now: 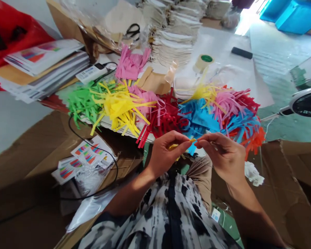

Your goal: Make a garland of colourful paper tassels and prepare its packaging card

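Left hand (168, 148), right hand (226, 157) — both pinch yellow strip (193, 140).

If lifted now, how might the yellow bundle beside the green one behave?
The yellow bundle is probably floppy, given its drooping strips; likely light, as those strips look thin; and might snag where it overlaps the pink bundle alongside.

I am observing a red bag (28, 19) beside stacked printed sheets (50, 71) at far left. Black-handled scissors (132, 34) are lying near piled pale bundles (172, 43). A fan (307, 102) is showing at the right edge; blue containers (298, 16) are occupying the upper right corner.
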The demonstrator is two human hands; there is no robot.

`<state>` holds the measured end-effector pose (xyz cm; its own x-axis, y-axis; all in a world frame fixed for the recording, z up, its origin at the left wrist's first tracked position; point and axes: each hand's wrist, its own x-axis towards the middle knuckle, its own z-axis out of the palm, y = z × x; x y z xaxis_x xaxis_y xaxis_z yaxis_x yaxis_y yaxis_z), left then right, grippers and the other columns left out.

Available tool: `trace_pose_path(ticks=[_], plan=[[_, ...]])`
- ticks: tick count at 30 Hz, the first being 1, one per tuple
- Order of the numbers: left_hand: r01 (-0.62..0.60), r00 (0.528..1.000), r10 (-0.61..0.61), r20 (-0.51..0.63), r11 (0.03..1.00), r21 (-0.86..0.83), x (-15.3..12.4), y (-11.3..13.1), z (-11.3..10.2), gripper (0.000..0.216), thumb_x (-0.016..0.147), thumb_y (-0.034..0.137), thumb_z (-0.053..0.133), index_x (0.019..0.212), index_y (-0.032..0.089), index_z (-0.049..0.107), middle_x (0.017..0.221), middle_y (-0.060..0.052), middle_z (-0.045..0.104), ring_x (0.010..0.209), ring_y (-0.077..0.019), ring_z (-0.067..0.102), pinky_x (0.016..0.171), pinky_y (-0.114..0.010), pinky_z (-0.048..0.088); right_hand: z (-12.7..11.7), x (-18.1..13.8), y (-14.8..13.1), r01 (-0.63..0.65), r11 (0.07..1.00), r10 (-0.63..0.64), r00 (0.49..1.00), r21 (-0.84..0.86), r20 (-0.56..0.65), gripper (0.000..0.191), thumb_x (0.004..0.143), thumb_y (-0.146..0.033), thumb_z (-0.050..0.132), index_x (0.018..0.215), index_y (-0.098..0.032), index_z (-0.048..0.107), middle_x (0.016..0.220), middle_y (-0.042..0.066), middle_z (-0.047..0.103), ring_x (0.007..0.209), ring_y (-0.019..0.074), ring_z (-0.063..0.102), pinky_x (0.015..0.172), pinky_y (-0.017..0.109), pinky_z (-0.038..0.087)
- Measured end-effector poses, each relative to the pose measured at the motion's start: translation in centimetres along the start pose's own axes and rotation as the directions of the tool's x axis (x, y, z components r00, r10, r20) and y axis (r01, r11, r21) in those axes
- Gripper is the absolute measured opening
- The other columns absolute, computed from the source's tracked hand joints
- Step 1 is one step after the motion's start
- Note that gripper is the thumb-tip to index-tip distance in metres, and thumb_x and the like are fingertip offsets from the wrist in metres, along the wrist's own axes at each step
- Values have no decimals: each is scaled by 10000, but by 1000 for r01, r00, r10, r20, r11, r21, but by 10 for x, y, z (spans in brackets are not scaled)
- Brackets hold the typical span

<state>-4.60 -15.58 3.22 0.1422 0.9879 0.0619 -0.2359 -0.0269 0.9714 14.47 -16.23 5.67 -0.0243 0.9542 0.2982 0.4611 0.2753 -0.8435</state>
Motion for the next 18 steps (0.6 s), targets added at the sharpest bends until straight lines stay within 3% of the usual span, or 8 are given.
trace_pose_path(ticks=[8, 15, 18], plan=[[-214, 976, 199, 86, 949, 231, -7, 6, 9, 102, 925, 318, 806, 891, 221, 804, 910, -44, 778, 859, -172, 707, 827, -301, 553, -17, -12, -9, 69, 989, -63, 997, -130, 52, 93, 967, -387, 762, 953, -297, 784, 834, -16, 786, 684, 162, 709, 654, 301, 553], [-246, 966, 212, 148, 928, 278, -8, 10, 11, 62, 930, 293, 798, 918, 233, 809, 913, -40, 777, 848, -170, 713, 813, -295, 555, -21, -19, -10, 177, 963, -158, 982, -202, 105, 31, 984, -298, 738, 987, -282, 712, 833, -31, 757, 692, 142, 694, 673, 279, 546], [-203, 975, 172, 141, 946, 252, -9, 7, 12, 95, 917, 315, 814, 893, 223, 804, 898, -44, 773, 842, -171, 709, 813, -292, 561, -19, -22, -8, 217, 951, -201, 975, -220, 95, 30, 997, -276, 711, 994, -272, 681, 835, -29, 749, 694, 139, 696, 667, 277, 537]])
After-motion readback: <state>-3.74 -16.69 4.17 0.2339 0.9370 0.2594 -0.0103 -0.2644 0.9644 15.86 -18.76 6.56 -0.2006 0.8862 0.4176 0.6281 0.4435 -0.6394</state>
